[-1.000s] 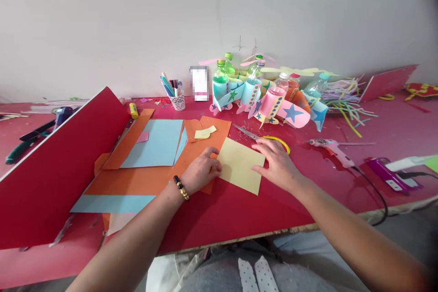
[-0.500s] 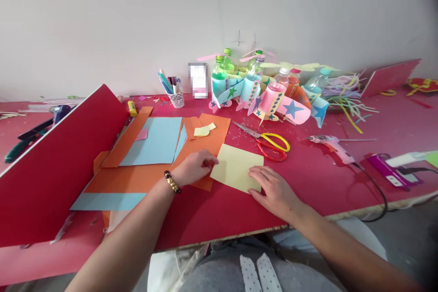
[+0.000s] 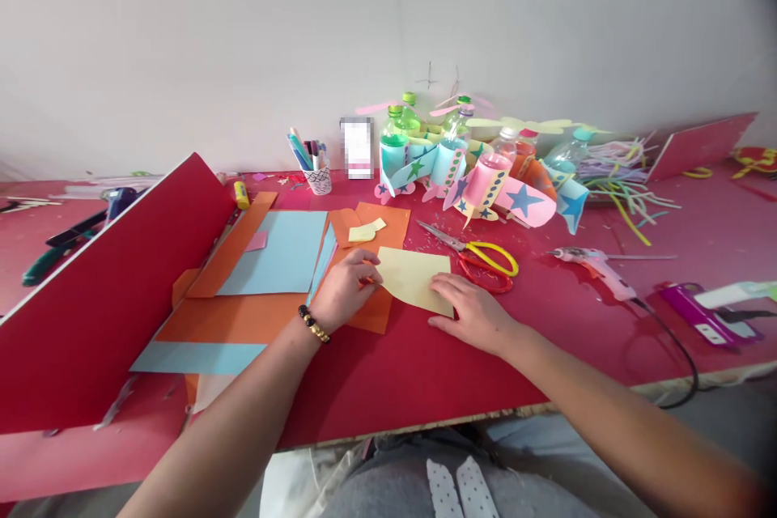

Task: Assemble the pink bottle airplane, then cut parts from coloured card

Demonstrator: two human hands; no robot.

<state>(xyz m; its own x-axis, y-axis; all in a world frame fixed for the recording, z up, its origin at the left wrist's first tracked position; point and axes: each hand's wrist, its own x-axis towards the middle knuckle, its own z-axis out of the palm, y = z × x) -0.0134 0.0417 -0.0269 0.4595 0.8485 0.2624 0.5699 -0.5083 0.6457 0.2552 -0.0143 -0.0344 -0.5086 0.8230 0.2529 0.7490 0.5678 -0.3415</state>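
Observation:
A pale yellow sheet of paper (image 3: 413, 275) lies in front of me, partly over an orange sheet (image 3: 394, 227). My left hand (image 3: 347, 285), with a beaded bracelet at the wrist, pinches its left edge between curled fingers and thumb. On the right end rest the outstretched fingers of my right hand (image 3: 470, 309), the thumb apart from them by the lower corner. Scissors (image 3: 479, 255) with yellow and red handles lie just beyond the sheet, blades partly apart. Small yellow cut pieces (image 3: 366, 231) sit on the orange paper.
Blue card (image 3: 279, 247) and more orange sheets lie left, beside a leaning red board (image 3: 115, 299). Bottle planes (image 3: 486, 170) and a pen cup (image 3: 317, 178) stand at the back. Right are a pink glue gun (image 3: 598, 267), its cable, and a purple power strip (image 3: 704, 316).
Both hands and the yellow sheet have shifted a little left and away from me, farther over the orange paper. My left fingers have closed on the sheet's edge.

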